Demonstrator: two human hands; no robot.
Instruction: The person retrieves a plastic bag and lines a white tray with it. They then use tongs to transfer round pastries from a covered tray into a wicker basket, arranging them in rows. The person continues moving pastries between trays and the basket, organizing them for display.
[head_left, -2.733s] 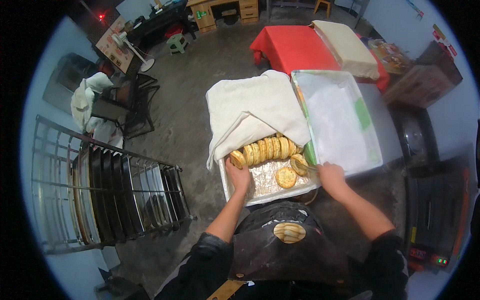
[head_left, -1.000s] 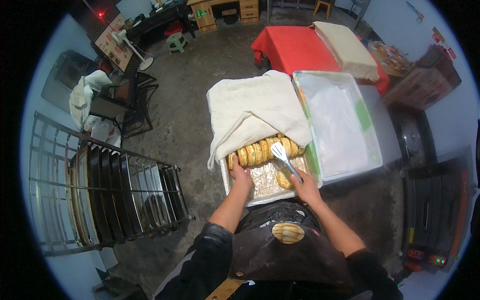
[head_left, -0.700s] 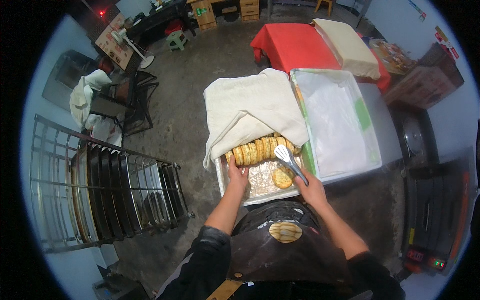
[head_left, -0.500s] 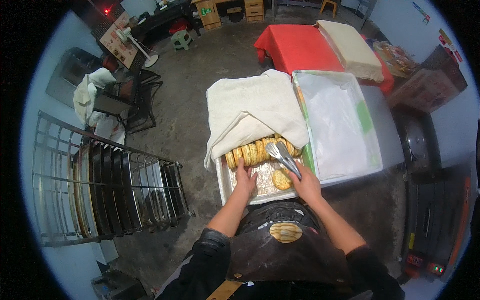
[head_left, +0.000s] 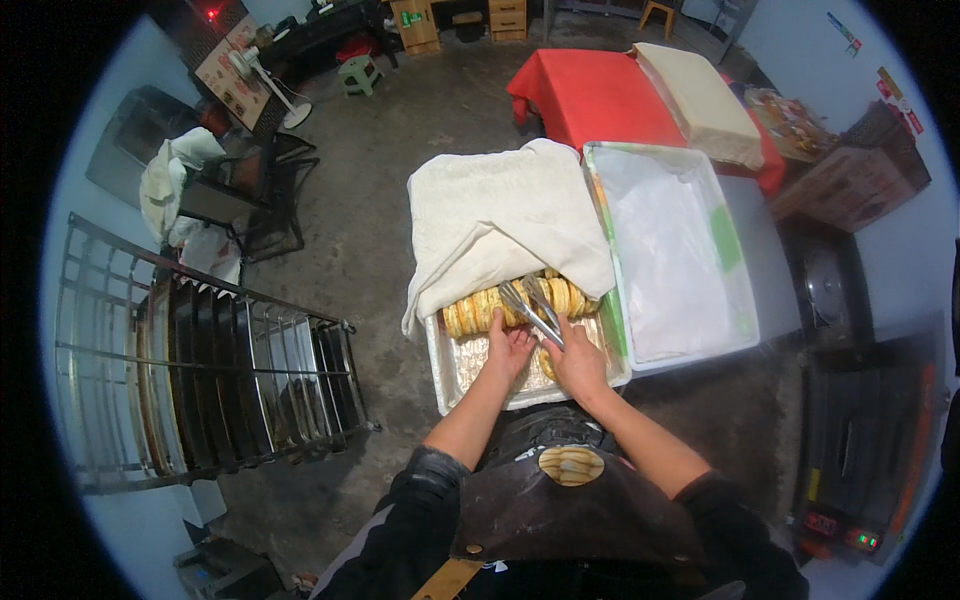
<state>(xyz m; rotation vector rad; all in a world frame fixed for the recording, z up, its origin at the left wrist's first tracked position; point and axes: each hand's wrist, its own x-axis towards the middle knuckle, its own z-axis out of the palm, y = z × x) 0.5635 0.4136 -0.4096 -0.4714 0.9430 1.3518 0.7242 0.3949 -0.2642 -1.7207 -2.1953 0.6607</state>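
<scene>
A row of round, yellow-brown flat cakes stands on edge in a white-rimmed tray. A white cloth covers the tray's far part. My left hand is at the row's near side, a fingertip against the cakes, its fingers loosely bent and apart, holding nothing visible. In my right hand is a pair of metal tongs, pointing away to the left over the row, jaws spread. One loose cake lies on the tray's bottom, partly hidden by my right hand.
To the right, a white-lined tray adjoins the cake tray. Farther back are a red-covered table and a cream-coloured covered block. A metal rack with dark baking trays stands on the left; a dark appliance is at right.
My right hand and the tongs have moved left, and the tongs' jaws look wider apart. My left hand has shifted slightly right. The loose cake is now more hidden behind my right hand.
</scene>
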